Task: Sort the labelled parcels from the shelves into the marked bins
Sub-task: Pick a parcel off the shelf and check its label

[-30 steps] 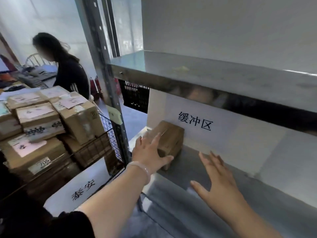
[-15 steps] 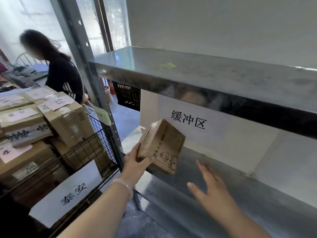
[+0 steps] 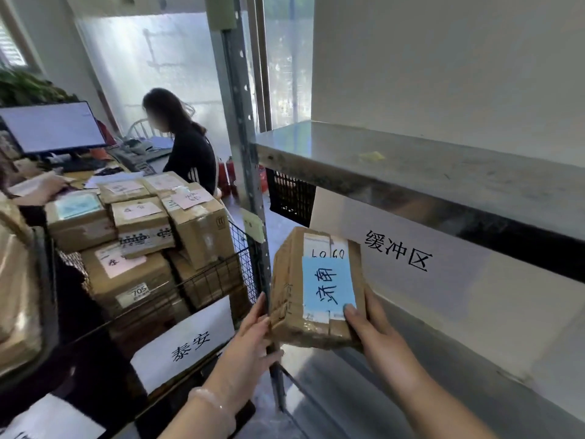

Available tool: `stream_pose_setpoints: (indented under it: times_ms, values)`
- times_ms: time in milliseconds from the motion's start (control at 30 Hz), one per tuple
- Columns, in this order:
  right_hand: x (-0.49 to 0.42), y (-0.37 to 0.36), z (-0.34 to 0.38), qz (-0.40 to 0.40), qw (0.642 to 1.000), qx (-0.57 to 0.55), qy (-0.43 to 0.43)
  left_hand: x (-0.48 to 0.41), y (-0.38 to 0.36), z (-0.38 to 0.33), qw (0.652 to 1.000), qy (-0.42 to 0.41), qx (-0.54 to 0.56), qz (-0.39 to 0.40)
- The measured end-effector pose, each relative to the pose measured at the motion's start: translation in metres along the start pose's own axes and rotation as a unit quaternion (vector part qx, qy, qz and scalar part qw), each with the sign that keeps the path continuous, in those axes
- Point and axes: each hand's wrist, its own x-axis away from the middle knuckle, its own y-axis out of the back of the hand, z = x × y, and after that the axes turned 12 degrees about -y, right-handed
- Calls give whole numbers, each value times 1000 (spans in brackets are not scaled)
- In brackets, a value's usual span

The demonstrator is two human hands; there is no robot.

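Label check -- parcel [image 3: 316,286] held lower centre, off shelf [image 3: 411,394], left hand [image 3: 250,340] gripping its left edge, right hand [image 3: 376,337] pinching lower-right corner; tag [image 3: 329,282] reads 济南, adjacent bin [image 3: 218,274] says 泰安 -- next: find the 济南 bin

Pale bracelet [image 3: 207,399] by left hand [image 3: 250,340], bare forearms [image 3: 411,384]

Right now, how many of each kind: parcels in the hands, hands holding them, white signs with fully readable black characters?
Held parcel: 1
Hands: 2, left hand and right hand
White signs: 2, shelf sign and basket sign
Total: 5
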Motion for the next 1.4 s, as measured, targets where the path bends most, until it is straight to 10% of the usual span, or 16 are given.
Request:
stream_pose_setpoints:
  times_ms: [300,900,1400]
  values:
    - [9,-49,45,94,991,38,82,34,36,-51,991,-88,-99,12]
    - [50,-244,161,273,916,104,273,184,212,-264,895,-338,-63,-284]
    - [48,-383,188,175,940,123,266,125,408,-366,928,-161,-113,-316]
